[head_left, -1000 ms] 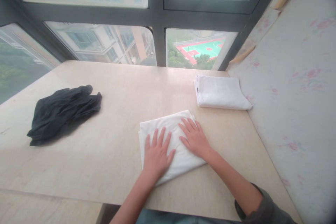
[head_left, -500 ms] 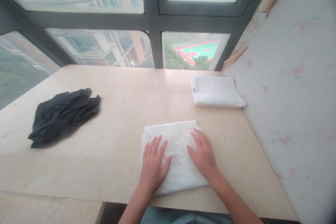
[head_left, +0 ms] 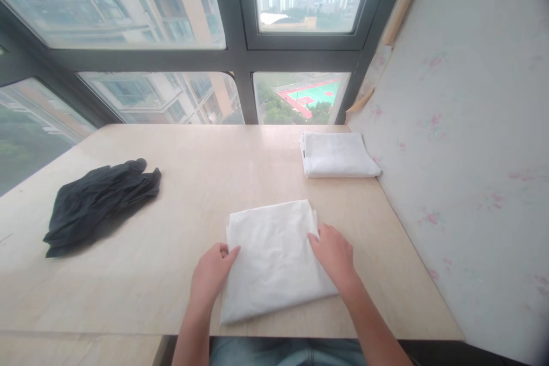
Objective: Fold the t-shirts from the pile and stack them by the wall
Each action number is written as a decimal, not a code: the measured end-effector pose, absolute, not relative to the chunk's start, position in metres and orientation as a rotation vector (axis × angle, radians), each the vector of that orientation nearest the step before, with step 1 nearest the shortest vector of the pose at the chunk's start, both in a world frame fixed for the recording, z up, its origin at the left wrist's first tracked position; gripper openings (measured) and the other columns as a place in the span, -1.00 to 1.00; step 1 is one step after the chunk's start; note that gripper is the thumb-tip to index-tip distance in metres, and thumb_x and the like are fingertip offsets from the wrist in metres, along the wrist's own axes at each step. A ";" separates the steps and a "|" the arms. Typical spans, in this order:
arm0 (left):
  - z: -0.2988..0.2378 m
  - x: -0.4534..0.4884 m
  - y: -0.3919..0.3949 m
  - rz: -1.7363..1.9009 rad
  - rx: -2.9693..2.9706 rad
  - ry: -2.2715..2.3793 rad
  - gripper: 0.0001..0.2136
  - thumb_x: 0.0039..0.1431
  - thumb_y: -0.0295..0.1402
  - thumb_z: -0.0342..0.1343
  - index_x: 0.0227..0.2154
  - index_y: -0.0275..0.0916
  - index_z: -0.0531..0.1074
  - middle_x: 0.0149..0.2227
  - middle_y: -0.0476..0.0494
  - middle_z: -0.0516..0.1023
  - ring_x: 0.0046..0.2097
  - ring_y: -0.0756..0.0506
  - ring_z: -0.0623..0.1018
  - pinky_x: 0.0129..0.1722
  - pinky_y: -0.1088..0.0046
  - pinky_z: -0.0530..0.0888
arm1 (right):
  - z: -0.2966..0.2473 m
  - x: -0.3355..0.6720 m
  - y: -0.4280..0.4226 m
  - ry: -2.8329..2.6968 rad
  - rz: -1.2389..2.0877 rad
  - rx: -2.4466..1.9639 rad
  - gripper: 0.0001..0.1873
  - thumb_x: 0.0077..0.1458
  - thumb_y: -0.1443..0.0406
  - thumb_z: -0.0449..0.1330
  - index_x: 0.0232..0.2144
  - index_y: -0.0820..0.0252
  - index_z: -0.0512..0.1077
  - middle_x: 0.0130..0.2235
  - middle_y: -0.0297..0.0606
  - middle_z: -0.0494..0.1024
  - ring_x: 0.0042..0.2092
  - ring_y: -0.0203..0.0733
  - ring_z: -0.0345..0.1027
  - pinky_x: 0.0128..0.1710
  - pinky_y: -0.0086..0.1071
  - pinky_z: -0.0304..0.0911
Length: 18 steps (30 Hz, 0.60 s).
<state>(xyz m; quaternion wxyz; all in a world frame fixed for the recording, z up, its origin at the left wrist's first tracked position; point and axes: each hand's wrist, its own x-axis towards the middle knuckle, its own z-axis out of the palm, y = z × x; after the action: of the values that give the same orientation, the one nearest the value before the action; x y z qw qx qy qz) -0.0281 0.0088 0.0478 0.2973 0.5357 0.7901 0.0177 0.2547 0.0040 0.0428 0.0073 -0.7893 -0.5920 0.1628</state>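
Observation:
A folded white cloth (head_left: 272, 257) lies flat on the pale table (head_left: 193, 183) just in front of me. My left hand (head_left: 210, 274) pinches its left edge, thumb on top and fingers curled under the fabric. At the cloth's right edge my right hand (head_left: 334, 254) grips in the same way, fingertips tucked around the side. A second folded white cloth (head_left: 337, 154) rests farther back on the right, near the wall. Over on the left lies a crumpled black garment (head_left: 100, 200).
Large windows (head_left: 171, 28) with dark frames run along the far side of the table. A pale wall with faint pink flowers (head_left: 463, 126) borders the table on the right. The table's near edge is right at my lap.
Both hands slid outward from lying flat on top of the white cloth to gripping its left and right edges. The view has tilted up a little.

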 end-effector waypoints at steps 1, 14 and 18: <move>0.048 -0.027 0.009 0.041 1.439 2.080 -0.70 0.22 -0.05 -0.07 -0.33 -0.18 0.37 -0.24 -0.19 0.59 -0.13 -0.24 0.56 -0.22 0.32 0.34 | 0.042 0.253 0.004 -1.875 0.479 -2.439 -0.75 0.27 0.18 0.08 -0.25 0.22 0.46 -0.16 -0.09 0.56 -0.08 -0.01 0.46 -0.23 -0.30 0.26; 0.035 -0.012 -0.002 0.542 1.483 2.034 -0.66 0.20 -0.12 -0.11 -0.11 -0.22 0.32 -0.07 -0.33 0.57 -0.03 -0.31 0.57 -0.04 0.14 0.45 | 0.004 0.250 -0.004 -1.672 0.392 -1.948 -0.57 0.31 0.32 -0.15 -0.01 0.16 0.48 -0.18 -0.06 0.63 -0.21 -0.05 0.55 -0.27 -0.29 0.36; 0.029 -0.006 0.002 0.788 1.236 1.910 -0.50 0.16 -0.07 -0.03 0.07 -0.26 0.31 0.08 -0.34 0.51 0.13 -0.30 0.49 0.07 0.13 0.43 | 0.008 0.263 -0.001 -1.567 0.502 -1.750 -0.54 0.31 0.26 -0.12 0.03 0.17 0.50 -0.08 -0.08 0.62 -0.10 -0.04 0.54 -0.14 -0.24 0.41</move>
<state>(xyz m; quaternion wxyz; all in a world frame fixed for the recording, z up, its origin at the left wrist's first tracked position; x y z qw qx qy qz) -0.0064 0.0020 0.0289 0.3588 0.4794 0.7404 0.3053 0.2634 -0.0008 0.0081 0.3614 -0.6792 -0.6083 0.1950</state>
